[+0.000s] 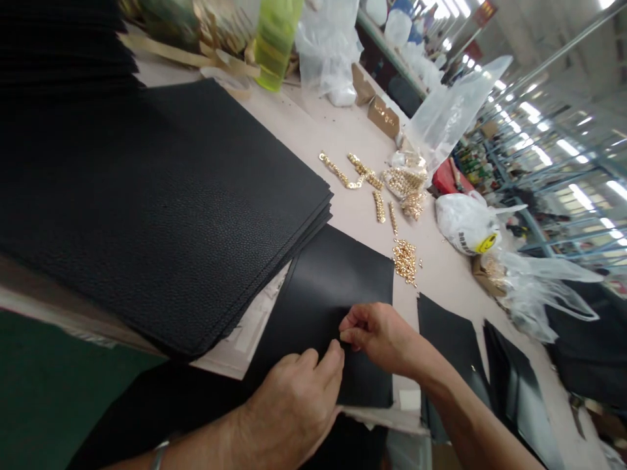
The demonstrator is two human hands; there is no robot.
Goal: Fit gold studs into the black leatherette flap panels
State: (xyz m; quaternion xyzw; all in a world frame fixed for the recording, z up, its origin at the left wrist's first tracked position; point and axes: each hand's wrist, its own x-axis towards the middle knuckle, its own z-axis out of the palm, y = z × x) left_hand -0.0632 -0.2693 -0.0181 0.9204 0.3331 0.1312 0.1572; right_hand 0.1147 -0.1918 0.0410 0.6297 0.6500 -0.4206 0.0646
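A smooth black leather panel [362, 261] lies flat on the table in front of me. Over it, my left hand [298, 391] has its fingers bent and pressed together, their tips at the panel's surface. My right hand [375, 333] meets them from the right in a pinch, thumb against forefinger. Whatever sits between the fingertips of the two hands is too small or hidden to make out. Just beyond the panel is a small heap of gold-coloured metal pieces [405, 261]. Behind that lie rows of gold-coloured rings or washers [365, 171].
To the left, a thick stack of grained black leather panels [196, 196] overlaps my panel. More black pieces [448, 333] lie on the right. Farther back are a yellow-green bottle [277, 42], a small cardboard box [383, 117], a bag of metal parts [404, 181] and white plastic bags [465, 222].
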